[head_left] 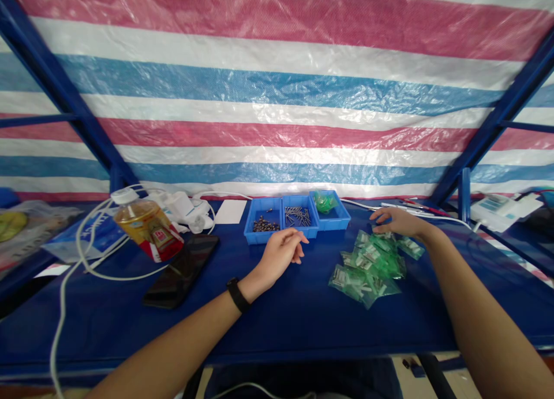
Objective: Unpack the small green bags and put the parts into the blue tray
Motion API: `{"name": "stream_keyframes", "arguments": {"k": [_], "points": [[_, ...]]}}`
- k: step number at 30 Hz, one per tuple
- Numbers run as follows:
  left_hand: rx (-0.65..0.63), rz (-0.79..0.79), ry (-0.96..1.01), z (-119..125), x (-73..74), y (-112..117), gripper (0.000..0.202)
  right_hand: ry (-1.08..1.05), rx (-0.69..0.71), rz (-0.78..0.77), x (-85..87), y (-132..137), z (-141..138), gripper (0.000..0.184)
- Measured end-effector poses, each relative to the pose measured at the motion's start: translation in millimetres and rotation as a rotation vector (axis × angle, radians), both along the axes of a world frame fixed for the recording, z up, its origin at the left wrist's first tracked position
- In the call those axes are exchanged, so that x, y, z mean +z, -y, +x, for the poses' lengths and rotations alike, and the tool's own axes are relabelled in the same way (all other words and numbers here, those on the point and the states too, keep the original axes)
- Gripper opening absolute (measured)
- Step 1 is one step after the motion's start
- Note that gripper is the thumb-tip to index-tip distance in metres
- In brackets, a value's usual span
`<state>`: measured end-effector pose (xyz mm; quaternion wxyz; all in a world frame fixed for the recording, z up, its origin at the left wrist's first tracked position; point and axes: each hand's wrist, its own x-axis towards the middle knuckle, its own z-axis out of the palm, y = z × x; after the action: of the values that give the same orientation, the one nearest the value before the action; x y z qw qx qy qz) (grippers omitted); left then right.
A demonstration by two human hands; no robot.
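Observation:
My left hand, with a black band at the wrist, hovers over the table just in front of the blue bins. Its fingers are loosely bent and apart, with nothing visible in them. My right hand is at the far side of a pile of small clear-green plastic bags. Its fingers are spread and curve down beside the top bags; what lies under the fingertips is partly hidden. Small pale and metal pieces show inside the bags.
Three joined blue bins hold small brownish metal parts, screws and green pieces. At left are a bottle, a black phone, a white cable and chargers. A white card lies behind.

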<state>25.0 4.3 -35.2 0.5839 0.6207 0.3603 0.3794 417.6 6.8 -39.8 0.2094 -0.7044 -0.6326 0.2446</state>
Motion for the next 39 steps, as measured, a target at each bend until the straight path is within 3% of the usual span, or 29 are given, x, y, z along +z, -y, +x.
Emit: {"name": "stream_keyframes", "arguments": {"k": [6, 10, 13, 17, 22, 26, 31, 36, 39], "points": [[-0.019, 0.005, -0.002, -0.2, -2.3, 0.0, 0.031, -0.133, -0.029, -0.082, 5.0, 5.7, -0.1, 0.053], [-0.030, 0.024, -0.009, -0.7, -2.7, 0.4, 0.033, -0.211, -0.101, -0.043, 1.2, 4.3, 6.5, 0.046], [-0.027, 0.032, -0.005, -1.0, -2.6, 0.5, 0.033, -0.179, -0.118, 0.065, -1.1, 4.2, 10.2, 0.043], [-0.031, 0.042, -0.010, -0.5, -3.2, -0.6, 0.033, -0.215, -0.091, 0.342, 9.2, 4.1, 3.3, 0.046], [-0.098, 0.098, -0.015, -1.9, -0.7, -2.5, 0.035, -0.395, -0.297, 0.722, 27.9, -2.0, -50.9, 0.037], [-0.162, 0.100, 0.028, -3.7, 3.1, 1.3, 0.039, -0.756, -0.299, 0.764, 23.9, 2.1, -127.7, 0.037], [-0.153, 0.067, 0.109, 0.6, 1.2, 6.0, 0.049, -0.796, -0.169, 0.778, 8.6, 23.2, -208.1, 0.029], [-0.088, 0.077, 0.166, 0.2, 0.8, 2.6, 0.039, -0.828, -0.071, 0.756, 12.3, 37.8, -226.2, 0.030], [-0.083, 0.082, 0.191, -3.5, 5.2, 1.8, 0.037, -0.869, 0.089, 0.526, 18.2, 38.9, -218.6, 0.035]]}}
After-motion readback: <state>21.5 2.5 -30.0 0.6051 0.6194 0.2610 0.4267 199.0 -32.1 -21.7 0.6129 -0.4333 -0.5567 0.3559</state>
